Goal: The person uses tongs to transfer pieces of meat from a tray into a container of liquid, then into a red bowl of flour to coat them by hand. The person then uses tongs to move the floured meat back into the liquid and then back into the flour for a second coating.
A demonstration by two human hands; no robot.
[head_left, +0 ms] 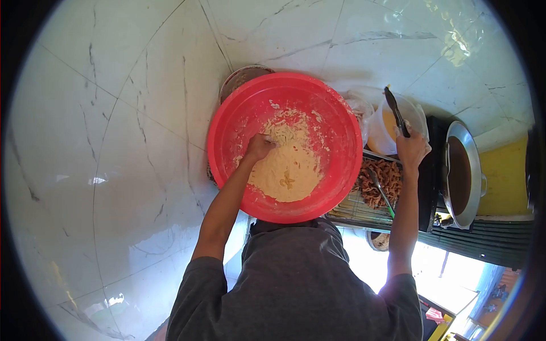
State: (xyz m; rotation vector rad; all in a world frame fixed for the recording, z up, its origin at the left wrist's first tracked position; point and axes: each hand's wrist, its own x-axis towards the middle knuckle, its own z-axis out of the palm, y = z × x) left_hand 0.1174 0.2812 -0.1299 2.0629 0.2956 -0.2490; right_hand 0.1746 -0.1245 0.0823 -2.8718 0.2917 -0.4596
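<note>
A large red basin (227,125) holds pale flour (284,170), with a few strips of coated food lying on top. Over the flour, my left hand (260,148) has its fingers curled together; what is in them, if anything, is hidden. My right hand (413,149) grips black-tipped tongs (394,109), whose tips point up and away from me. The tongs are above a translucent white tub (418,116) with yellow liquid in it, right of the basin.
Brown fried strips (387,184) lie in a wire-racked tray (352,210), beside a green-handled utensil (382,193). A wide metal pan of brown oil (459,176) stands at the right. A plastic bag (359,111) and another round container (242,77) adjoin the basin, near the tiled wall.
</note>
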